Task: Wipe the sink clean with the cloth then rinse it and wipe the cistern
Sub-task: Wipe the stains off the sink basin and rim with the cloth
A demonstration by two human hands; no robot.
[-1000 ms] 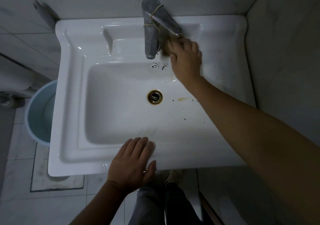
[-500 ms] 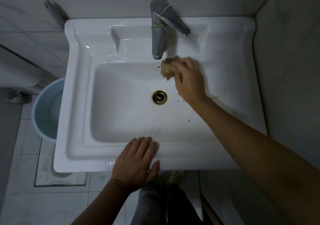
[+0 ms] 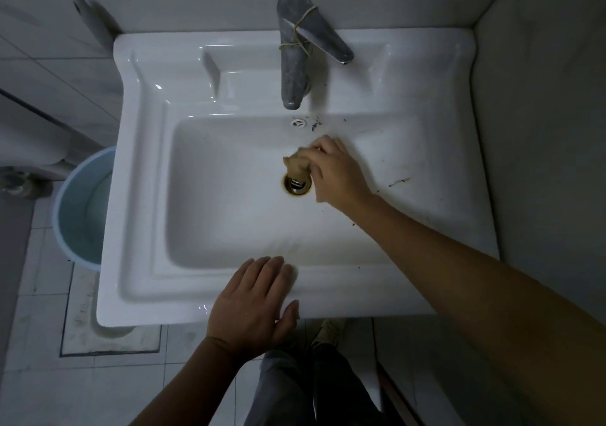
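Note:
A white rectangular sink (image 3: 137, 169) fills the middle of the view, with a brass-ringed drain (image 3: 297, 185) in its basin. My right hand (image 3: 334, 173) is shut on a small tan cloth (image 3: 296, 164) and presses it on the basin floor right above the drain. My left hand (image 3: 254, 307) lies flat with fingers spread on the sink's front rim and holds nothing. Dark specks and a smear (image 3: 398, 181) mark the basin's right side and the ledge near the overflow hole (image 3: 298, 123). No cistern can be made out clearly.
A grey tap (image 3: 292, 64) with a rubber band around it stands at the back ledge. A light blue bucket (image 3: 82, 205) sits on the tiled floor left of the sink. A wall runs close along the right. My legs and a shoe show below.
My right hand has carried the cloth from the ledge beside the tap down the back wall of the basin to the drain. My left hand has stayed on the front rim.

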